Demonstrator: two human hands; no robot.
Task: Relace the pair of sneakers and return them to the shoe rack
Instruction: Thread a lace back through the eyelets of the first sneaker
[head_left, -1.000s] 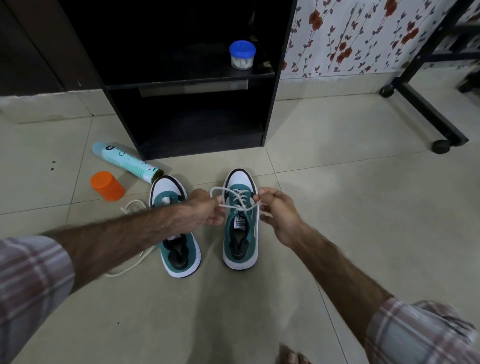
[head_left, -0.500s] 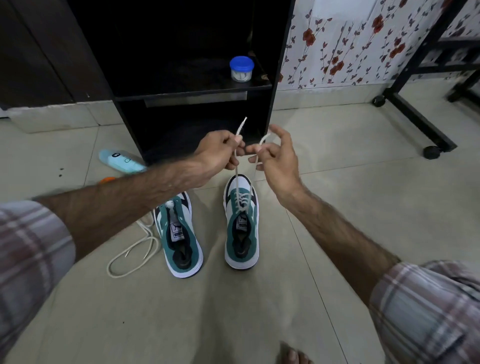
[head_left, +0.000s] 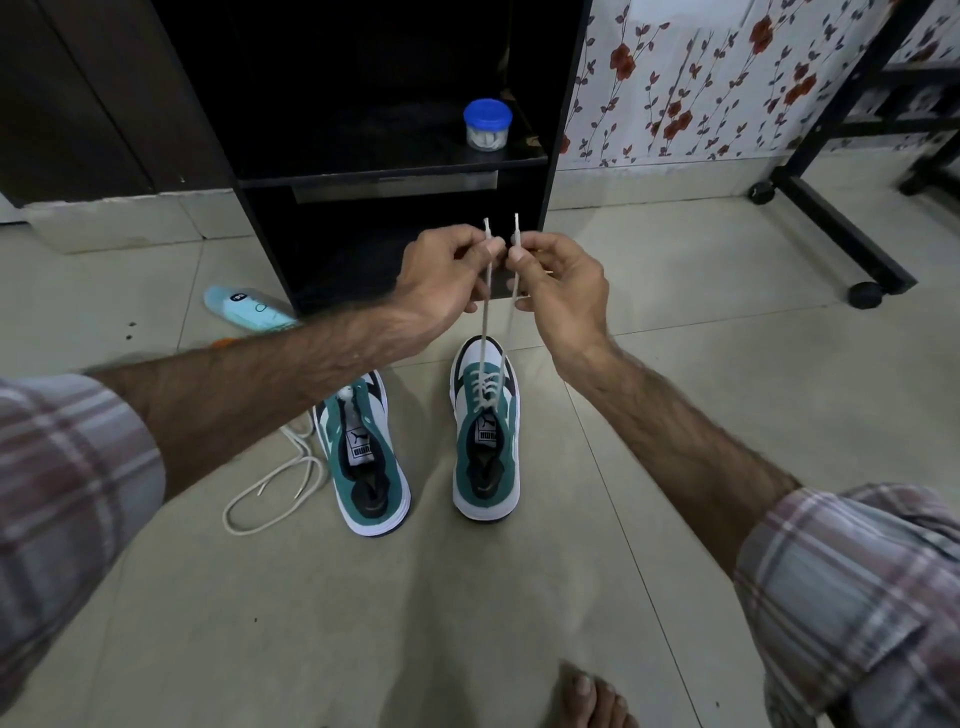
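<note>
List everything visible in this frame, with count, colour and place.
sneakers: 2, teal and white, side by side on floor; the right one partly laced
lace: 1, white, both ends pulled up from right sneaker
loose lace: 1, white, on floor left of left sneaker
rack: 1, black, behind sneakers
jar: 1, blue lid, on rack shelf
spray can: 1, light blue, lying left of rack
stand: 1, black, wheeled, far right
left hand: pinches one lace end
right hand: pinches the other
bare foot: bottom edge
</note>
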